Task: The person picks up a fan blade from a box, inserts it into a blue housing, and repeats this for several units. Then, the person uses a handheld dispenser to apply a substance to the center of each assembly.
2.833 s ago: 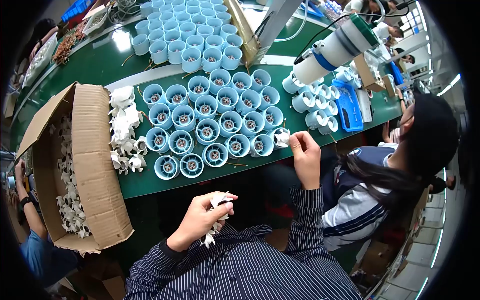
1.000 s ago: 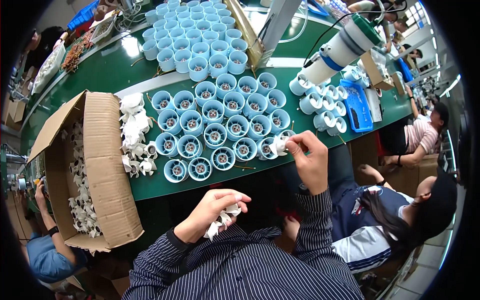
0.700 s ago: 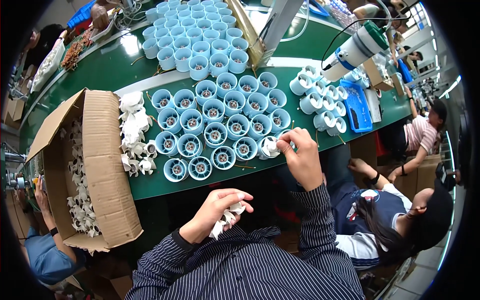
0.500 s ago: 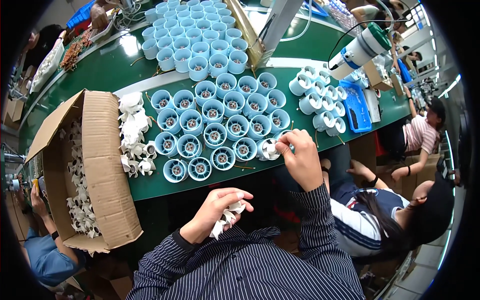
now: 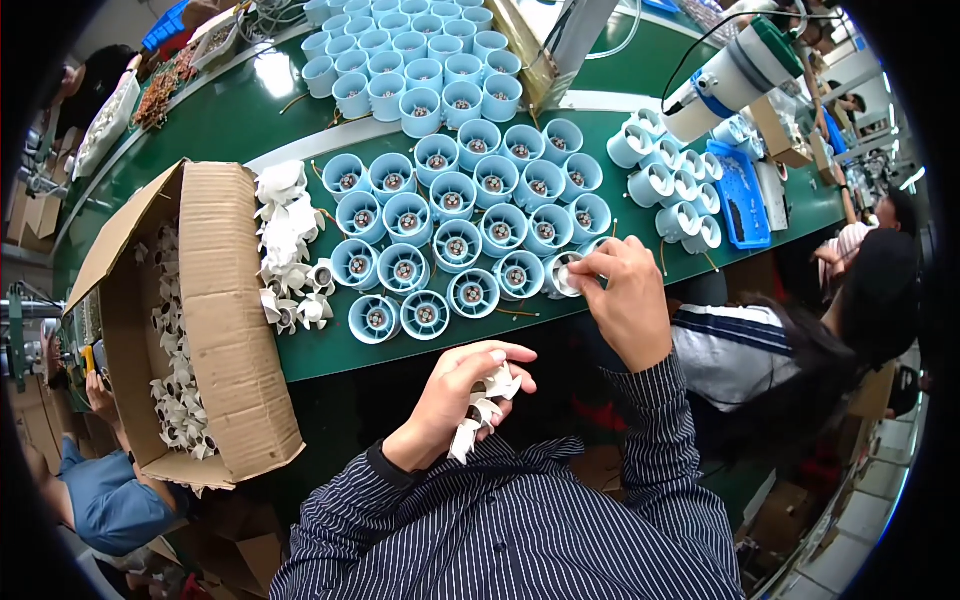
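My right hand (image 5: 632, 305) is closed in a pinch over a light-blue round fan housing (image 5: 556, 287) at the front right of the group. Its fingertips are on a white fan impeller (image 5: 568, 272) inside that housing, partly hidden by them. Closer to my body, my left hand (image 5: 455, 395) curls around several loose white impellers (image 5: 484, 411), clear of the table. The neighbouring light-blue housings (image 5: 473, 292) stand with their mouths up, showing spokes and a small motor in the middle of each.
A cardboard box (image 5: 235, 330) of white impellers stands at the left, with a pile of impellers (image 5: 290, 240) beside it. More blue housings (image 5: 423, 75) fill the back. Housings with white inside (image 5: 680, 185) and a blue tray (image 5: 738, 200) are at the right, near a seated person (image 5: 735, 350).
The impeller under my right hand sits lower in the housing, and less of it shows. The whole view has shifted, moving the table rightward in the picture. My left hand keeps its impellers.
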Motion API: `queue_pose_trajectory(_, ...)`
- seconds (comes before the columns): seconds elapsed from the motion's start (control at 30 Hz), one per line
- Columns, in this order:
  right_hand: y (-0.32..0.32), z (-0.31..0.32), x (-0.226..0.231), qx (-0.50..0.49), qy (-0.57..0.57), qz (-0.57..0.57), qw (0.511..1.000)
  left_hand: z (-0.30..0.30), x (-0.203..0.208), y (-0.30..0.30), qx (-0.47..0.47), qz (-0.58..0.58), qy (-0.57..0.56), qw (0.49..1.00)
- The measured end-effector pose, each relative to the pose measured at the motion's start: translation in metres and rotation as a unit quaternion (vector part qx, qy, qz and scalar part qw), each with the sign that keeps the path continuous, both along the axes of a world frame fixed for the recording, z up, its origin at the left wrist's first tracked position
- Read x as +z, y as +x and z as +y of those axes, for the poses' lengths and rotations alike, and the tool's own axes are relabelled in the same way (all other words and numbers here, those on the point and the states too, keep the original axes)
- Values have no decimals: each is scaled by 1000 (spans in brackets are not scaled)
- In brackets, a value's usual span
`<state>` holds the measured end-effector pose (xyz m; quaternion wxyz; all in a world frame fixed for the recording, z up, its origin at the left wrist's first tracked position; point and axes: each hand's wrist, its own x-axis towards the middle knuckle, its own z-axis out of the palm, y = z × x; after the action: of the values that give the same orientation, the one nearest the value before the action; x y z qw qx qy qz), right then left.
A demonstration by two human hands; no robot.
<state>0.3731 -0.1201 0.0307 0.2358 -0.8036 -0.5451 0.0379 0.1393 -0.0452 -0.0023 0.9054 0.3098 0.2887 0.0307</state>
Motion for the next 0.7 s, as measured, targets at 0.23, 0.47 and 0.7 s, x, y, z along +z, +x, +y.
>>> queue_pose_trajectory(0.23, -16, -1, 2, -9, 24, -71, 997, -1, 5, -2, 19, 12, 34, 999)
queue_pose_trajectory(0.47, -61, -32, 7, 211, 70, 253, 942, -5, -4, -3, 40, 9, -6, 999)
queue_pose_trajectory(0.7, -70, -37, 1, 225, 91, 204, 948, -2, -12, -4, 60, 24, -35, 997)
